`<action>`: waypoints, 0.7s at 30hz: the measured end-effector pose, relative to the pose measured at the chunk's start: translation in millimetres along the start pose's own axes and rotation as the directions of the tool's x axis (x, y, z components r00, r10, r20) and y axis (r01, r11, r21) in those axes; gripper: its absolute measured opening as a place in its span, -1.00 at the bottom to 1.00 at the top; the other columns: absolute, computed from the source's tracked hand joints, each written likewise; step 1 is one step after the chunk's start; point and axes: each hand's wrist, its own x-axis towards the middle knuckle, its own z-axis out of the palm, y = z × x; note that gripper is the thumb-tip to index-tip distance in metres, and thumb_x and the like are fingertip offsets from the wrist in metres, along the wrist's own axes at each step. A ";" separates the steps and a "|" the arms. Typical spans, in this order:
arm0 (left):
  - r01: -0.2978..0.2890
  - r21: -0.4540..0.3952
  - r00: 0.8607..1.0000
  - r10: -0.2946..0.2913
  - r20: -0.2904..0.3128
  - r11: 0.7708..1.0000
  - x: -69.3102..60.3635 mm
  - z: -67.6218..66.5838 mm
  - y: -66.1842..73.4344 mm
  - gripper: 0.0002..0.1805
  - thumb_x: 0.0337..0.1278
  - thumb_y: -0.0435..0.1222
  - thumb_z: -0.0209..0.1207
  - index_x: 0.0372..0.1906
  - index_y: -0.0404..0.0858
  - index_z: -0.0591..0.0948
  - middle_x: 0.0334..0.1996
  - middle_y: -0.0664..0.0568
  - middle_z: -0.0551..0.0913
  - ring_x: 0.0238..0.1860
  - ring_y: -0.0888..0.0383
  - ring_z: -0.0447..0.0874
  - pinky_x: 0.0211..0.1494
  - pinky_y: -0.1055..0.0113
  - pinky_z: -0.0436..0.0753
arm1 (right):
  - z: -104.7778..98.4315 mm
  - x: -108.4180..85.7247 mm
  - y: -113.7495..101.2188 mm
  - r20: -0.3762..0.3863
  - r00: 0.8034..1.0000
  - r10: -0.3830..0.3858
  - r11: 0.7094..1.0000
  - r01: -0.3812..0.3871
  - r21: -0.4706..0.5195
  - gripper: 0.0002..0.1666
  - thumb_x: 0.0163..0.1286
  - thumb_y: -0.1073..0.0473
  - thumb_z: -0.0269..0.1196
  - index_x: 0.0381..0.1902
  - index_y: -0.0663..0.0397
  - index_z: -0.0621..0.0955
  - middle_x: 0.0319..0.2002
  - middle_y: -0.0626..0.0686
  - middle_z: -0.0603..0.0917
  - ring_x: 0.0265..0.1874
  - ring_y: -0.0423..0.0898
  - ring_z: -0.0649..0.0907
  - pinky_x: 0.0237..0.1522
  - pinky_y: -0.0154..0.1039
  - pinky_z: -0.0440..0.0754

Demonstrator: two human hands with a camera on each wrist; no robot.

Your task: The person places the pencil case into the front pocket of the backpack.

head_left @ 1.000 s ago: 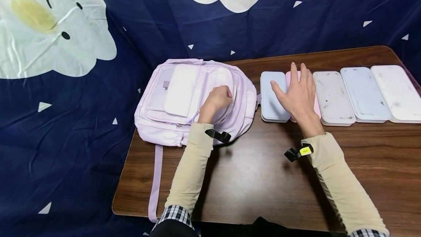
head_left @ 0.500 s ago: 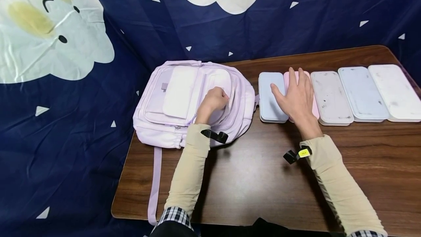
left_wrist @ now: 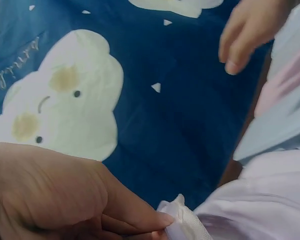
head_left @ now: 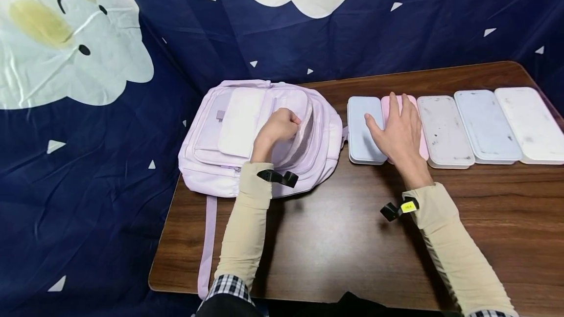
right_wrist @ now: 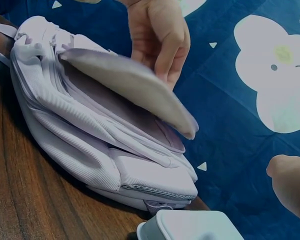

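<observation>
A pale lilac backpack [head_left: 207, 175] lies on the table, front side up. My left hand [head_left: 278, 128] pinches the edge of its front pocket flap [right_wrist: 135, 85] between thumb and fingers and holds it lifted. In the right wrist view the pocket gapes beneath that flap. My right hand [head_left: 400, 133] hovers, fingers spread, over a pink case [head_left: 410, 101]; whether it touches the case cannot be told. Just left of it lies a light blue case [head_left: 363, 131].
Right of the pink case stand a grey case [head_left: 445, 131], a second blue case [head_left: 488, 126] and a white case [head_left: 530, 124] in a row. A strap [head_left: 208, 248] hangs over the front edge of the brown table [head_left: 335, 248]. Behind is a navy cloth [head_left: 343, 48].
My left hand has moved left and slightly up, drawing the pocket flap back so its opening widens. The right hand stays nearly still above the cases.
</observation>
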 end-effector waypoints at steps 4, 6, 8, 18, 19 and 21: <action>0.024 -0.049 1.000 -0.024 -0.002 0.999 -5.8 -17.0 3.8 -0.66 -0.03 -0.47 -0.03 -0.14 -0.36 0.65 -0.34 -0.06 0.60 -0.30 0.11 0.51 -0.27 0.41 0.48 | -1.1 -1.4 1.2 0.001 1.000 0.008 1.000 -0.008 -0.003 -0.01 0.33 -0.34 -0.02 0.51 0.07 -0.01 0.49 0.28 -0.08 0.46 0.25 -0.01 0.43 0.18 -0.10; 0.038 -0.104 0.999 -0.039 -0.009 0.994 -8.9 -25.5 4.2 -0.66 -0.02 -0.47 -0.03 -0.13 -0.38 0.63 -0.40 -0.02 0.55 -0.39 0.15 0.48 -0.35 0.45 0.46 | -1.4 -2.1 1.9 -0.001 1.000 0.011 1.000 -0.011 -0.005 -0.01 0.33 -0.34 -0.02 0.51 0.06 -0.02 0.49 0.28 -0.07 0.46 0.26 -0.01 0.43 0.19 -0.09; 0.042 -0.170 0.999 -0.046 -0.015 0.984 -12.4 -33.7 4.5 -0.69 0.01 -0.48 -0.02 -0.12 -0.41 0.61 -0.41 0.01 0.50 -0.45 0.19 0.45 -0.41 0.47 0.46 | -1.5 -2.8 2.3 -0.004 1.000 0.012 1.000 -0.012 -0.004 0.00 0.33 -0.33 -0.01 0.51 0.06 -0.02 0.49 0.28 -0.06 0.46 0.26 0.00 0.42 0.19 -0.08; 0.057 -0.312 0.994 -0.082 -0.068 0.948 -30.9 -70.4 -4.3 -0.75 0.26 -0.42 0.00 -0.04 -0.44 0.54 -0.31 -0.02 0.48 -0.41 0.21 0.47 -0.25 0.43 0.54 | 6.7 -7.5 0.4 -0.016 1.000 -0.013 1.000 0.013 0.009 0.02 0.28 -0.30 0.09 0.49 0.11 0.03 0.45 0.35 0.02 0.40 0.33 0.10 0.35 0.25 0.06; 0.056 -0.317 0.994 -0.084 -0.075 0.947 -32.5 -73.7 -5.7 -0.75 0.26 -0.42 0.00 -0.04 -0.43 0.54 -0.31 -0.01 0.48 -0.41 0.21 0.47 -0.23 0.43 0.55 | 8.2 -8.1 0.4 -0.016 1.000 -0.015 1.000 0.015 0.006 0.02 0.28 -0.30 0.10 0.49 0.12 0.04 0.44 0.36 0.04 0.40 0.34 0.12 0.34 0.26 0.08; 0.041 -0.325 0.993 -0.076 -0.093 0.945 -34.9 -79.2 -8.7 -0.77 0.25 -0.42 -0.01 -0.07 -0.44 0.55 -0.35 0.01 0.48 -0.43 0.23 0.46 -0.22 0.42 0.55 | 11.1 -9.6 0.6 -0.007 1.000 -0.012 1.000 0.012 -0.002 0.03 0.27 -0.31 0.11 0.49 0.13 0.04 0.44 0.38 0.05 0.38 0.35 0.14 0.31 0.29 0.10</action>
